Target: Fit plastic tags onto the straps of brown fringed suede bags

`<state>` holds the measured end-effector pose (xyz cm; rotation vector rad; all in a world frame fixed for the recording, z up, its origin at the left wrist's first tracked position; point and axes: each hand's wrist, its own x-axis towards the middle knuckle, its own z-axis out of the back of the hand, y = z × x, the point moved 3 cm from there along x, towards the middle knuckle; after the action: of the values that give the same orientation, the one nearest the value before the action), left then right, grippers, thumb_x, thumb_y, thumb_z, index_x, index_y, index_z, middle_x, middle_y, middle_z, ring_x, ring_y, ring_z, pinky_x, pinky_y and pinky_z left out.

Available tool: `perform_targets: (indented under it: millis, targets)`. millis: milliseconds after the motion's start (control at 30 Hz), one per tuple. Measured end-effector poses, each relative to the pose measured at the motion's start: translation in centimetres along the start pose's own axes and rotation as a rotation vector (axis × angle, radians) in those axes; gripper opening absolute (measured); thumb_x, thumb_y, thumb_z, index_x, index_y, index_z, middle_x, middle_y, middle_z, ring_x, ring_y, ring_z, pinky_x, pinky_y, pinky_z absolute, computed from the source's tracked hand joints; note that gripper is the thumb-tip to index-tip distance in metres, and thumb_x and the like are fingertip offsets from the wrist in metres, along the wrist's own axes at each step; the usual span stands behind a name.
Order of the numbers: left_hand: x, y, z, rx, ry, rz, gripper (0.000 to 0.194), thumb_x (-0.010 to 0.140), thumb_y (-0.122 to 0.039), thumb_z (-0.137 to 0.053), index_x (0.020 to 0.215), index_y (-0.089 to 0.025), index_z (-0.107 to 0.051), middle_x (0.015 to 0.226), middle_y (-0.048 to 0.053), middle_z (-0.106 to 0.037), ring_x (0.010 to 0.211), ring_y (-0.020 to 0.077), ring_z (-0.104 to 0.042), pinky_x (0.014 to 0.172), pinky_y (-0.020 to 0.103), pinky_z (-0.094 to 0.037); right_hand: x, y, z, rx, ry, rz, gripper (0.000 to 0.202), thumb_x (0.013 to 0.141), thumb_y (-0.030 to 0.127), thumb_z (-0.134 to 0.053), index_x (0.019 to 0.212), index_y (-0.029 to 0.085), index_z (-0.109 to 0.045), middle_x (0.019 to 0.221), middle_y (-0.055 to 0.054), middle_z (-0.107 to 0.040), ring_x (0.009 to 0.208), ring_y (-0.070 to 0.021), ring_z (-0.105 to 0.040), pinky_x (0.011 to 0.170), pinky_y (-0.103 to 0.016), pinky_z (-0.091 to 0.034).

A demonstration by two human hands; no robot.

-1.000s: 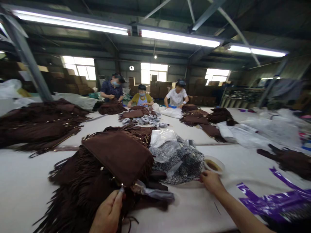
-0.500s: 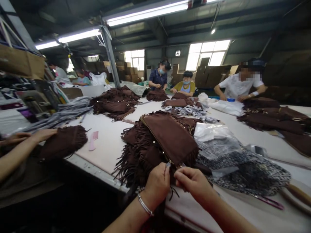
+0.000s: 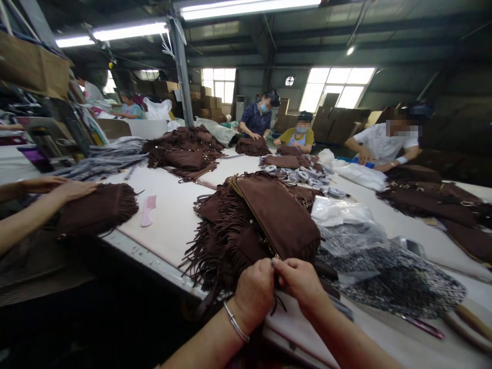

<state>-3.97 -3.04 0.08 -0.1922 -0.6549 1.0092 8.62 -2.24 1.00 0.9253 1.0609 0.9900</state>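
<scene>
A brown fringed bag (image 3: 282, 215) with a gold zipper lies on top of a heap of similar bags (image 3: 219, 241) at the table's near edge. At the zipper's lower end, my left hand (image 3: 255, 289), with a silver bangle at the wrist, is closed in a pinch. My right hand (image 3: 302, 282) pinches right beside it, fingertips touching or nearly so. What the fingers grip is too small and hidden to make out.
A co-worker's hands (image 3: 73, 190) rest on a brown bag (image 3: 96, 207) at left, near a pink comb (image 3: 147, 210). Patterned fabric under clear plastic (image 3: 403, 279) lies at right. More brown bags (image 3: 188, 148) and people stand farther back.
My hands have come together from slightly apart at the zipper's end. The co-worker's hands at left have shifted over the bag. The whole view has moved a little.
</scene>
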Motion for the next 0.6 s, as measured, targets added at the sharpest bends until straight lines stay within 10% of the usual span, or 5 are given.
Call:
perform_targets:
  millis: [333,600]
  targets:
    - [-0.3,0.1,1.7,0.103,0.082,0.021,0.027,0.095,-0.022,-0.03,0.082,-0.019,-0.053,0.075,0.008,-0.063,0.065,0.021,-0.059,0.056,0.032,-0.039,-1.4,-0.3,0.2,0.166,0.203,-0.062,0.032,0.066,0.044,-0.069,0.062,0.014,-0.061,0.051,0.002,-0.054,0.04,-0.005,-0.036,0.04,-0.02,-0.024]
    - [0.3,-0.5,1.7,-0.705,0.209,0.403,0.036,0.094,-0.037,-0.036,0.068,-0.018,-0.053,0.058,0.0,-0.051,0.052,0.0114,-0.046,0.051,0.025,-0.033,-1.9,1.2,1.1,-0.126,0.091,0.187,0.022,0.073,0.03,-0.06,0.06,0.016,-0.07,0.061,-0.003,-0.068,0.06,-0.0156,-0.059,0.06,-0.026,-0.043]
